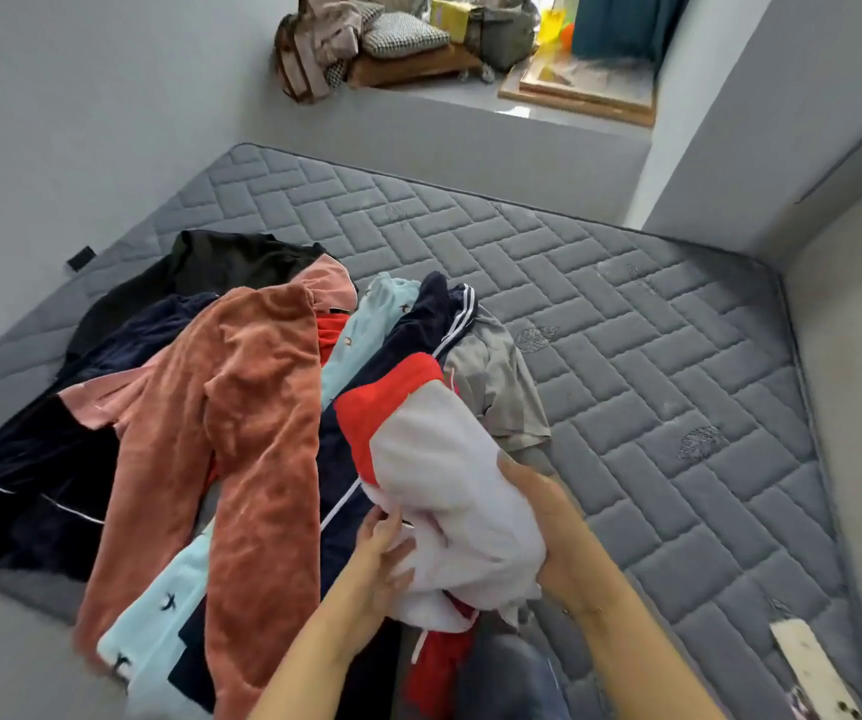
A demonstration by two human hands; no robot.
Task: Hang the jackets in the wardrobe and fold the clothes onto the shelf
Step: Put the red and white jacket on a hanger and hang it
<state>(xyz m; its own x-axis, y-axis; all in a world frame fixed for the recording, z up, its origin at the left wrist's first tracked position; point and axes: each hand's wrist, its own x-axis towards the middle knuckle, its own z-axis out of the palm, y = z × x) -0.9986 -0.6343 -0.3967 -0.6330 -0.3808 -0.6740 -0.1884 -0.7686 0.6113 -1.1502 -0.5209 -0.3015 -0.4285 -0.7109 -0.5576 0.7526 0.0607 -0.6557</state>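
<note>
A grey quilted mattress (600, 314) fills most of the floor area, bare on its right half. A heap of clothes covers its left half. Largest item in the heap: a rust-orange velvet garment (241, 439), draped lengthwise over the others. Beneath it to the left lies a dark navy garment (28, 485) with thin white piping, and behind that a black garment (210, 262). A pale blue fleece piece (158, 615) with small dark motifs shows at the near edge and again further back. A navy jacket with white stripes (444, 314) runs up the middle; a grey T-shirt (496, 381) lies just right of it, flat on the mattress.

The red and white garment (434, 459) is raised off the near right edge of the heap. The right hand (548, 522) grasps its bunched white fabric from the right, fingers curled into the cloth. The left hand (382, 553) pinches the same fabric from the left.

A window ledge (449, 101) beyond the mattress carries bags and cushions.
</note>
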